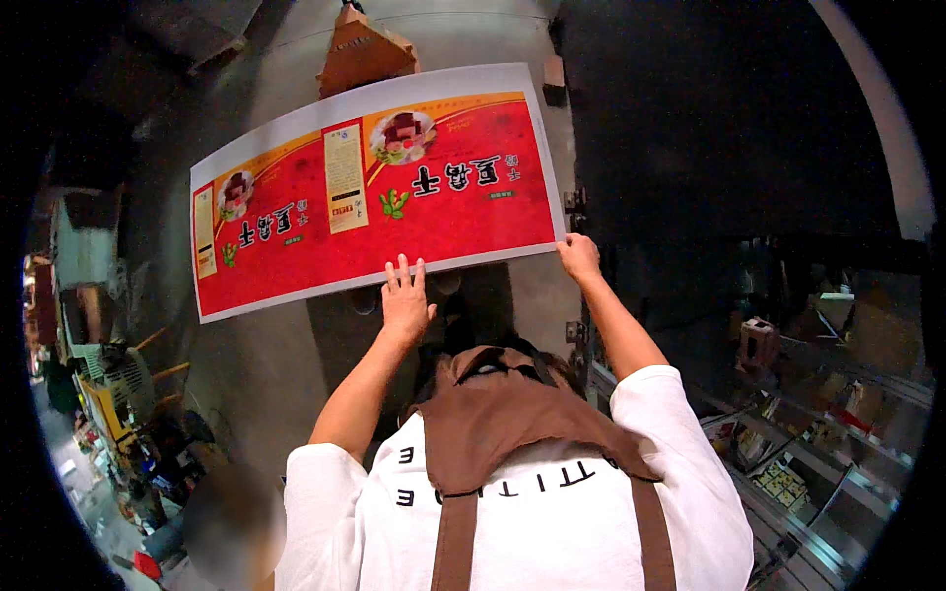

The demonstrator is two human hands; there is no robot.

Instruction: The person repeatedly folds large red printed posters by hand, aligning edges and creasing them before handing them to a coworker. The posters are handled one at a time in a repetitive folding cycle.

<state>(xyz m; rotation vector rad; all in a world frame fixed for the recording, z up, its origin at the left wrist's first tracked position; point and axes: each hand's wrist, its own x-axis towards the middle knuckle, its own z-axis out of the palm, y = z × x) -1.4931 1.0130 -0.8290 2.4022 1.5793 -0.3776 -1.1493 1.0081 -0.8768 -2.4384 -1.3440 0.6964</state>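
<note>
A large printed sheet (453, 217), red with yellow bands, food pictures and a white border, is spread out in front of me. It stretches far to the left and tilts slightly up toward the right. My left hand (405, 303) lies with straight, parted fingers on the sheet's near edge, right of its middle. At the near right corner, my right hand (579, 258) pinches the border, its thumb and fingertips partly hidden. What supports the sheet from below cannot be seen.
Beyond the sheet stands an orange angular piece of equipment (367, 54). A dark machine panel (729, 128) rises on the right, with metal rails (823, 512) below it. Machinery with yellow parts (106, 409) stands left. A blurred person (232, 527) is at lower left.
</note>
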